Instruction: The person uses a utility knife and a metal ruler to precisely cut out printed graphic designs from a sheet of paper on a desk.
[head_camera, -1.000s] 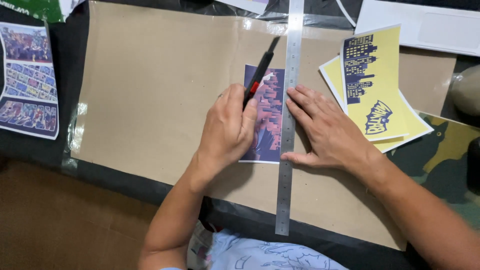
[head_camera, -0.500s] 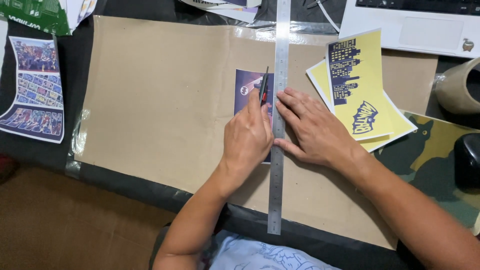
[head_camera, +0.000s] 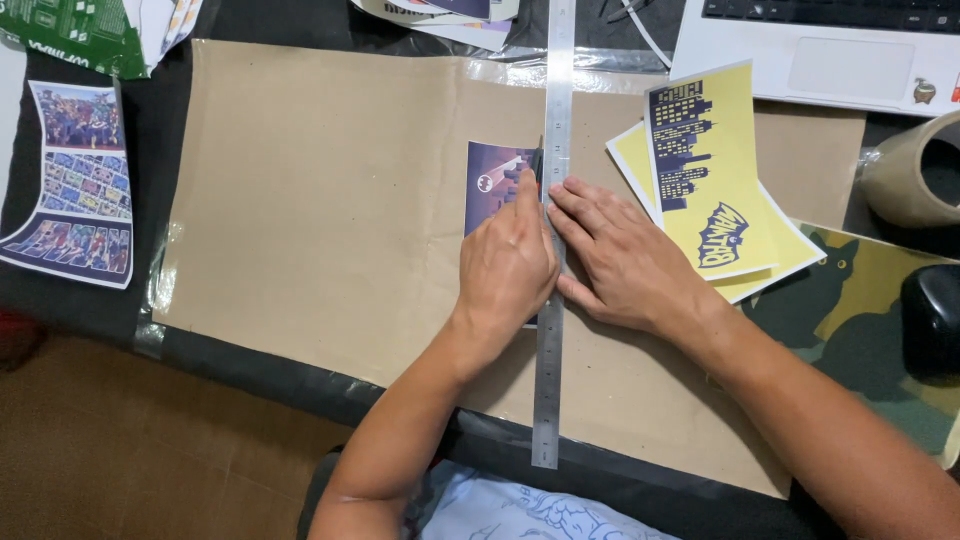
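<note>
A small purple print (head_camera: 490, 180) lies on a brown cardboard sheet (head_camera: 320, 200). A long steel ruler (head_camera: 555, 80) runs from the far edge to the near edge, along the print's right side. My left hand (head_camera: 505, 265) covers most of the print and is closed around a dark cutter (head_camera: 537, 160). Only the cutter's tip shows past my extended forefinger, right against the ruler near the print's far edge. My right hand (head_camera: 625, 260) lies flat with spread fingers, its fingertips pressing on the ruler.
Yellow prints (head_camera: 710, 170) lie just right of my right hand. A white laptop (head_camera: 830, 50) and a tape roll (head_camera: 915, 170) are at the far right. A camouflage mat (head_camera: 850, 290) has a black object (head_camera: 930, 320) on it. A colourful print (head_camera: 75, 180) lies at the left.
My left hand has slid the cutter along the ruler toward the print's far edge. The cutter's body, plainly visible before, is now mostly hidden under the hand. My right hand stays on the ruler.
</note>
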